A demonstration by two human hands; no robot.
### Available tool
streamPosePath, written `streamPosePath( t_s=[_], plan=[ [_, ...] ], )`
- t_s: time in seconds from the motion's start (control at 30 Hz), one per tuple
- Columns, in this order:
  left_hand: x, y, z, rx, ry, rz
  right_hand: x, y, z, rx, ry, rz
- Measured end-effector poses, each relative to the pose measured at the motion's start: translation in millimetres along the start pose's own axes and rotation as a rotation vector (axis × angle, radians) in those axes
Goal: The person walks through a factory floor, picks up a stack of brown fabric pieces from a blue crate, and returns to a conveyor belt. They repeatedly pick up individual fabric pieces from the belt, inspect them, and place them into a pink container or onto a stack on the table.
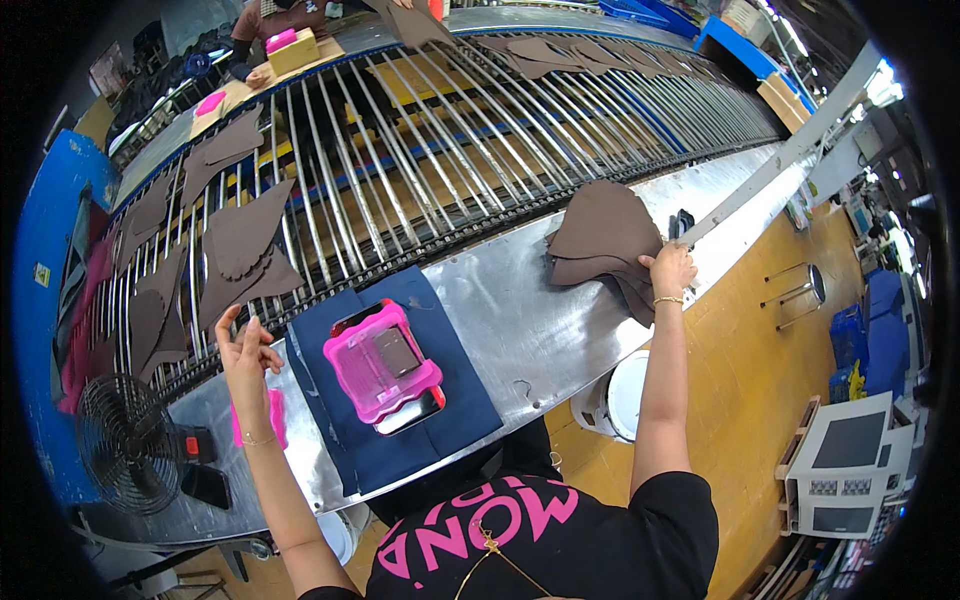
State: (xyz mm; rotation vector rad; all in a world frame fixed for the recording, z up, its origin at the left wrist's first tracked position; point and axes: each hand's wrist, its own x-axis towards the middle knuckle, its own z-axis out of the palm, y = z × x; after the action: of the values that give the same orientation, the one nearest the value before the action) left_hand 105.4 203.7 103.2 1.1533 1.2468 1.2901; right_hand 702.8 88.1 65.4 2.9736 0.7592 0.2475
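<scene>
panels [605, 232] lie stacked left of the right hand [671, 270], thumb touching them, any pinch impossible to tell. the left hand [247, 355], half-curled, holds nothing, a pink tray [363, 378] to its right.

I can't count the brown pieces [603, 225] toward the right end of the bench [520, 350], since the top one covers most of the others, nor tell whether the right hand [672, 270] grips their edge or rests there. By the left end, the left forearm [277, 490] hides the middle of a pink piece [278, 420]. My view's top edge crops a co-worker [287, 17].
</scene>
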Motion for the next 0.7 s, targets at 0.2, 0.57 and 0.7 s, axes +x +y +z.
streamPosePath(
  t_s=[0.2,0.57,0.7],
  plan=[
    [-8,14,-1,0.099,0.004,0.055,-10,-8,-40,-0.226,0.379,-0.245],
    [-21,34,49,0.23,-0.183,0.396,-141,-83,-173,1.326,0.076,-0.736],
    [-34,59,36,0.165,-0.136,0.382,-191,-132,-159,1.703,-0.377,-0.964]
  ],
)
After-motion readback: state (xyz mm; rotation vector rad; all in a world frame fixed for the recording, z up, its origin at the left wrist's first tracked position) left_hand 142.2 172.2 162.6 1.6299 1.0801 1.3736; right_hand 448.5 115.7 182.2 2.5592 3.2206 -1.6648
